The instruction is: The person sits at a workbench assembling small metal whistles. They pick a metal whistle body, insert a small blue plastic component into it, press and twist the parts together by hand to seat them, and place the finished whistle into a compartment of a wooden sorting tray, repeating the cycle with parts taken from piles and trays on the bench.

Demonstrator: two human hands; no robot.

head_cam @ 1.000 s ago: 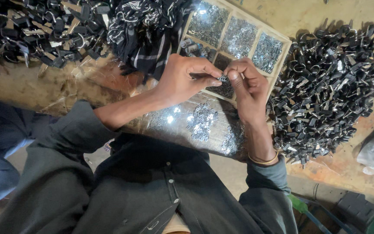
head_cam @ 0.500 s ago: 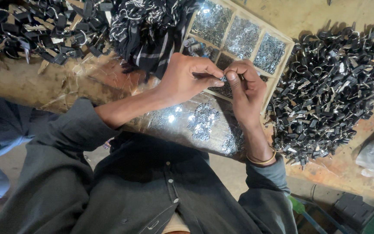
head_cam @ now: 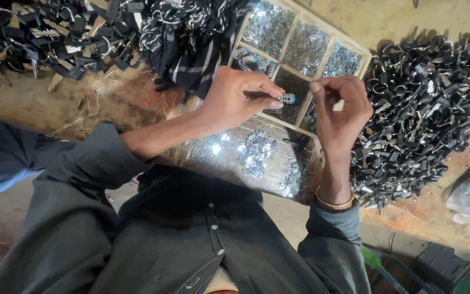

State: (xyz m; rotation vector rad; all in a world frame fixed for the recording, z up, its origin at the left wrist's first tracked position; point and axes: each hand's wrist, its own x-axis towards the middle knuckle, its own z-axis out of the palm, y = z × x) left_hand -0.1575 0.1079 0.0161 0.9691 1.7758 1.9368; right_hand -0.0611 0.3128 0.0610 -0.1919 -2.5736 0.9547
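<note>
The person leans over the counter (head_cam: 39,103), both hands raised above a shallow wooden compartment tray (head_cam: 366,54). The left hand (head_cam: 235,100) is closed in a pinch, thumb and forefinger gripping a small silver metal clip (head_cam: 288,98) that sticks out toward three o'clock. The right hand (head_cam: 341,111) sits just beside it, at three o'clock of the clip, fingers curled inward and fingertips bunched together; whether they hold anything I cannot tell. The two hands are close but not touching.

The clip hovers over the tray's dark compartment, while the cells toward twelve o'clock are filled with shiny small metal parts (head_cam: 305,46). Below the hands, at six o'clock, a crinkled clear plastic sheet (head_cam: 246,158) carries scattered glinting pieces. At three o'clock of the right hand lies a big heap of black strap pieces with metal rings (head_cam: 420,103). At ten o'clock of the left hand sits another black pile (head_cam: 50,32), and at twelve o'clock a bundle of black-and-white striped cords (head_cam: 191,32). A thin bangle (head_cam: 332,202) circles the right wrist.
</note>
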